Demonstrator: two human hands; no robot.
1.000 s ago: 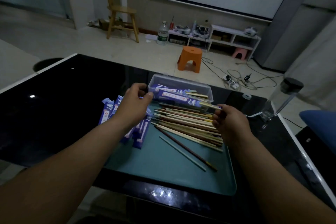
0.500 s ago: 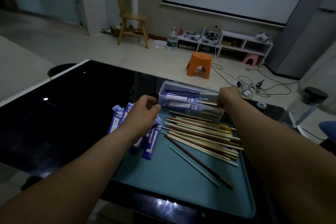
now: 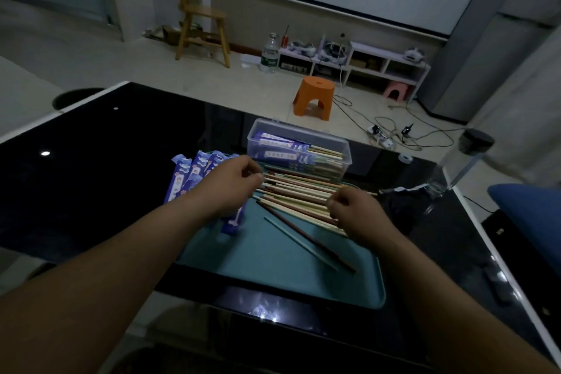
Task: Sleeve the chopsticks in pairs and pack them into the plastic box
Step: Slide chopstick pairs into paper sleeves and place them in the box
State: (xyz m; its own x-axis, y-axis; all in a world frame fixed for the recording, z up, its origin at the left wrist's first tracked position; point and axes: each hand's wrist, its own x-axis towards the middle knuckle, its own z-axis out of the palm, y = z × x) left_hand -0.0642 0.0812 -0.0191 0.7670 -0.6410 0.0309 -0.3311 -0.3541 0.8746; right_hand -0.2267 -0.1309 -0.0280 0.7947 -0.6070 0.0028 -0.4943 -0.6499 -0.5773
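On teal plastic tray [image 3: 273,270], head view: loose pile of brown and cream chopsticks [image 3: 299,195]. At its left end, left hand [image 3: 230,184] curled; over right end, right hand [image 3: 358,212] curled; pinch not discernible. In clear plastic box [image 3: 299,131] behind, sleeved pairs [image 3: 282,155]. Risks: mismatched sticks grabbed in dim light; purple paper sleeves [image 3: 182,174] crumpled under left wrist.

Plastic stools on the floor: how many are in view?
2. The orange stool stands just beyond the table's far edge; the pink stool stands farther right, beside the low white shelf. The table could hide more.
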